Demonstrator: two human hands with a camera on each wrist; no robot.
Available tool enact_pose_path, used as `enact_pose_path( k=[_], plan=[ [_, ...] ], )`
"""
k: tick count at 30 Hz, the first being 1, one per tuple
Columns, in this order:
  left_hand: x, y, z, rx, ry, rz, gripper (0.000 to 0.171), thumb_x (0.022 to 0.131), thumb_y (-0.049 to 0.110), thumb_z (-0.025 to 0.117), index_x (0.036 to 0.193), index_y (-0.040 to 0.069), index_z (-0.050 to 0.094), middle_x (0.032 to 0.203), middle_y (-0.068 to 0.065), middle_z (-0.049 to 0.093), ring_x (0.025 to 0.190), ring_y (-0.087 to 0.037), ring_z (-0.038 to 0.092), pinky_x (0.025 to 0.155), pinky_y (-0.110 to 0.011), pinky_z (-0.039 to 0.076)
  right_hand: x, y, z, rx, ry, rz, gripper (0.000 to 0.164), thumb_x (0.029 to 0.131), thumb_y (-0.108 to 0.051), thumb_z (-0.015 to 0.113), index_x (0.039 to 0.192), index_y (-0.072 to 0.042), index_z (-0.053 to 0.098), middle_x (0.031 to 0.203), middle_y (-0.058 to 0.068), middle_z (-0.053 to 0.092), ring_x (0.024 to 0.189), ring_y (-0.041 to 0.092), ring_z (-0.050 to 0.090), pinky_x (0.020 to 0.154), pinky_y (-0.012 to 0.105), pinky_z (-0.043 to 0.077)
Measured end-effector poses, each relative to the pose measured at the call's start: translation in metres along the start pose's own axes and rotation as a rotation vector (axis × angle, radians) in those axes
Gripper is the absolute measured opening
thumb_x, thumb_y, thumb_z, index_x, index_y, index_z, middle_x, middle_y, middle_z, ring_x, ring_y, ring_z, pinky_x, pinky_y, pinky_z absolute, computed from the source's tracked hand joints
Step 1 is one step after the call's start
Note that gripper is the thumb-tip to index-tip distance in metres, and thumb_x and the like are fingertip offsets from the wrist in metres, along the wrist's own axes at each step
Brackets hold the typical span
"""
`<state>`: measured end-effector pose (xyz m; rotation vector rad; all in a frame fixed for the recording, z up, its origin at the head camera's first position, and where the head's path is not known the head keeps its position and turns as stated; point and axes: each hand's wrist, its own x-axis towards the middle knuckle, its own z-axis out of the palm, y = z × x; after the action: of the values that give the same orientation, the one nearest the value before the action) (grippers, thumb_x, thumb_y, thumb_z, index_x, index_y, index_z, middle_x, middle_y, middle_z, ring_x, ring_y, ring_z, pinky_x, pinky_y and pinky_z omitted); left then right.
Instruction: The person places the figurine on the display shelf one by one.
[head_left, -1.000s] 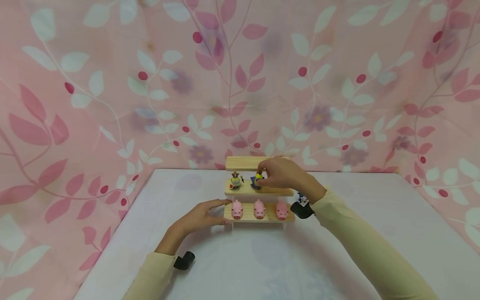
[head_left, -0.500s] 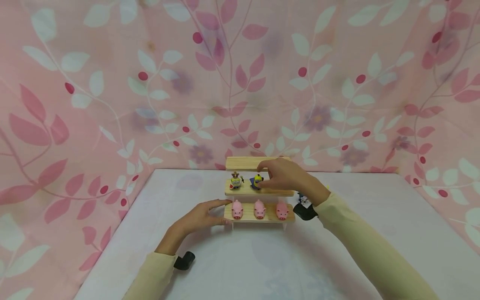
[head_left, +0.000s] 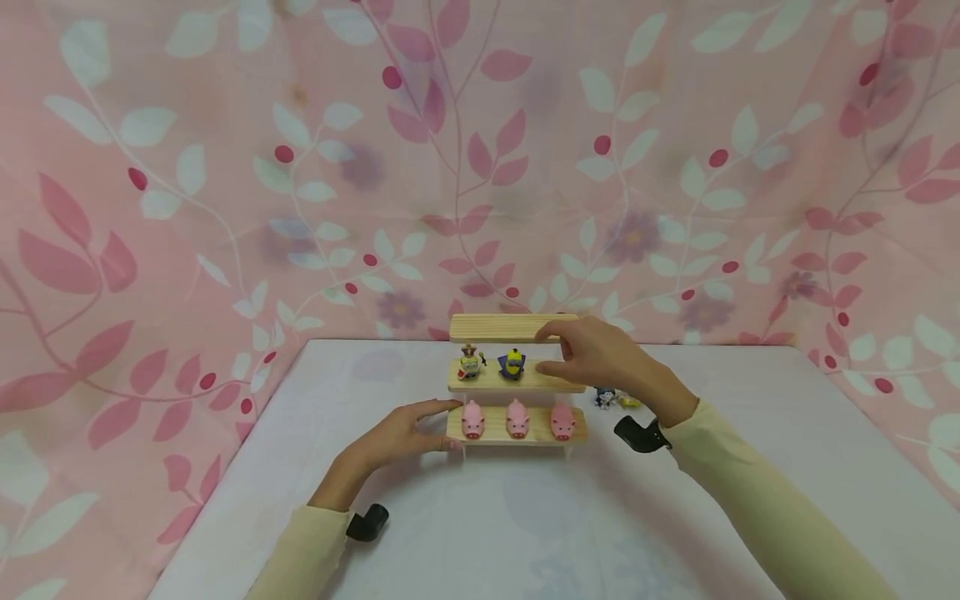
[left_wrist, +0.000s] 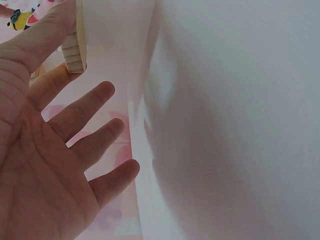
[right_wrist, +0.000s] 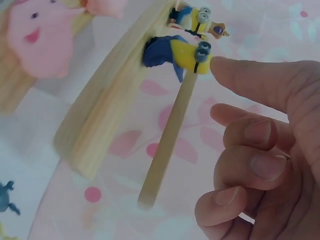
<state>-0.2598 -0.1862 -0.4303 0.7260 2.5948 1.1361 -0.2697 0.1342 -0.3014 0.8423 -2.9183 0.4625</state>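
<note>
At the three-tier wooden display stand, my left hand pinches the left end of the lowest board between thumb and index finger. Its other fingers are spread straight in the left wrist view. A minion figure with a blue cape stands on the middle board, right of a crowned minion figure. My right hand, thumb and fingers apart, hovers by the right part of that board and holds nothing. In the right wrist view a gap separates the thumb from the caped minion.
Pink toy pigs sit in a row on the lowest board. On the white-covered table, right of the stand, lie a dark blue and white figure and a yellow one, partly behind my right wrist. A pink floral cloth hangs behind.
My right hand has let go of the caped minion and moved right, leaving it standing on the middle board. The left hand stays at the stand's lowest board.
</note>
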Motion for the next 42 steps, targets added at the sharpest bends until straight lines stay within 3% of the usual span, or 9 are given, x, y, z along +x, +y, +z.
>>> enact_pose_path(
  k=[6, 13, 19, 26, 42],
  plan=[
    [-0.002, 0.0, -0.001, -0.013, 0.0, 0.001, 0.068, 0.082, 0.041, 0.08, 0.142, 0.02, 0.055, 0.146, -0.007, 0.049, 0.139, -0.032, 0.036, 0.11, -0.057, 0.03, -0.016, 0.006, -0.001, 0.026, 0.03, -0.036, 0.037, 0.086, -0.033, 0.078, 0.116, -0.015, 0.069, 0.065, -0.007, 0.05, 0.055, 0.011, 0.045, 0.049, 0.027, 0.036],
    [0.0, -0.001, 0.001, -0.016, 0.001, 0.005, 0.068, 0.082, 0.043, 0.08, 0.142, 0.022, 0.056, 0.146, -0.006, 0.05, 0.139, -0.032, 0.037, 0.11, -0.056, 0.03, -0.033, 0.01, 0.001, 0.011, 0.068, -0.011, 0.035, 0.084, -0.033, 0.079, 0.114, -0.016, 0.069, 0.061, -0.008, 0.047, 0.05, 0.01, 0.042, 0.047, 0.027, 0.033],
    [-0.001, -0.002, 0.001, -0.017, 0.001, -0.004, 0.067, 0.082, 0.042, 0.08, 0.142, 0.023, 0.056, 0.146, -0.006, 0.049, 0.139, -0.031, 0.037, 0.11, -0.057, 0.031, -0.045, 0.016, 0.005, -0.01, 0.108, -0.055, 0.034, 0.084, -0.032, 0.08, 0.112, -0.016, 0.069, 0.06, -0.012, 0.046, 0.049, 0.006, 0.041, 0.046, 0.025, 0.035],
    [0.001, -0.001, -0.001, -0.008, -0.002, 0.008, 0.068, 0.081, 0.043, 0.08, 0.142, 0.023, 0.056, 0.146, -0.006, 0.049, 0.139, -0.031, 0.037, 0.111, -0.056, 0.03, -0.06, 0.024, 0.01, 0.009, 0.063, 0.001, 0.035, 0.086, -0.034, 0.076, 0.115, -0.015, 0.069, 0.061, -0.013, 0.047, 0.05, 0.006, 0.043, 0.047, 0.025, 0.037],
    [0.002, -0.002, 0.001, -0.02, 0.002, -0.019, 0.067, 0.08, 0.044, 0.081, 0.14, 0.025, 0.057, 0.146, -0.005, 0.049, 0.14, -0.031, 0.037, 0.111, -0.056, 0.03, -0.082, 0.049, 0.025, 0.029, 0.063, 0.043, 0.029, 0.087, -0.035, 0.076, 0.112, -0.02, 0.07, 0.059, -0.012, 0.042, 0.048, 0.005, 0.037, 0.046, 0.023, 0.031]
  ],
)
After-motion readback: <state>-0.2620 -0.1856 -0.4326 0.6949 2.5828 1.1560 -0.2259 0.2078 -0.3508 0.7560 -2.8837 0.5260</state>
